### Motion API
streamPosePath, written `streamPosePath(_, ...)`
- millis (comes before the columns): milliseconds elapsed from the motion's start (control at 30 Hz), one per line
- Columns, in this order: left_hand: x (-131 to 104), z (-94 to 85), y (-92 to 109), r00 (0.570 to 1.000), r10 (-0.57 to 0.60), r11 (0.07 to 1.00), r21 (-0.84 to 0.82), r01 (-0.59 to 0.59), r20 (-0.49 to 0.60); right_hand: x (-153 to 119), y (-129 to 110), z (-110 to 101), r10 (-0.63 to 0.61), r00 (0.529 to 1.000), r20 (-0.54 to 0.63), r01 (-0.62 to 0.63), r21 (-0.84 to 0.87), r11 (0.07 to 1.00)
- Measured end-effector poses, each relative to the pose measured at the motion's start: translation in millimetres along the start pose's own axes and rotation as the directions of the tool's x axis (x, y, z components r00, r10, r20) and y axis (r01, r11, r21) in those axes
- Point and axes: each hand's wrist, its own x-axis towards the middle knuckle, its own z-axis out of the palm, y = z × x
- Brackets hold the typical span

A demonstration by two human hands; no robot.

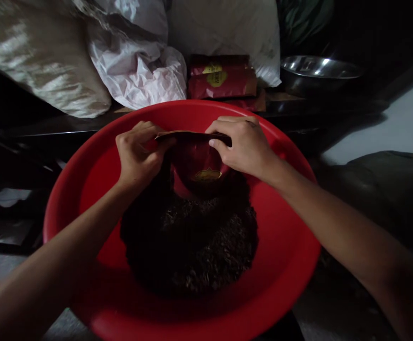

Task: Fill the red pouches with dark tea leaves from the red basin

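Observation:
A dark red pouch [195, 163] with a gold label is held upright over a large red basin [280, 246]. My left hand [140, 151] pinches the left end of its top edge, and my right hand [240, 144] grips the right end with the thumb on the near side. The pouch's top edge looks flat and nearly closed. Its lower part rests at the dark loose material [220, 251] heaped in the basin, which looks like dry shreds or leaves. Whether anything is inside the pouch cannot be seen.
Behind the basin, more red pouches [224, 83] lie stacked on a dark shelf. White plastic bags [142, 71] and a large pale sack [39, 61] stand to the left. A metal bowl [320, 71] sits at the right.

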Motion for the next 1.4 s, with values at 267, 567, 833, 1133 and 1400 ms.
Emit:
streamPosePath(267, 3, -6.6, -2, 0.983, -0.103, 0.988, -0.101, 0.119, 0.153, 2, -2, -4, 0.026, 0.999, 0.029, -0.027, 0.053, 0.998)
streamPosePath(567, -2, -2.5, 21, 0.976, -0.146, 0.989, -0.014, 0.150, 0.158, 3, -6, -8, -0.034, 0.996, 0.078, 0.036, -0.026, 0.999)
streamPosePath(833, 0, -5.0, 17, 0.987, -0.068, 0.997, -0.034, 0.074, 0.147, 28, -25, -3, -0.192, 0.960, 0.202, 0.222, -0.138, 0.965)
streamPosePath(1133, 3, -15.9, 4, 0.997, 0.019, 0.992, 0.120, -0.027, 0.069, 13, 22, -13, -0.253, 0.939, 0.235, 0.301, -0.195, 0.933)
streamPosePath(1400, 14, -34.2, -18, 0.998, -0.018, 0.994, 0.109, 0.011, 0.064, -77, 122, -67, -0.156, 0.988, -0.004, 0.138, -0.444, 0.885)
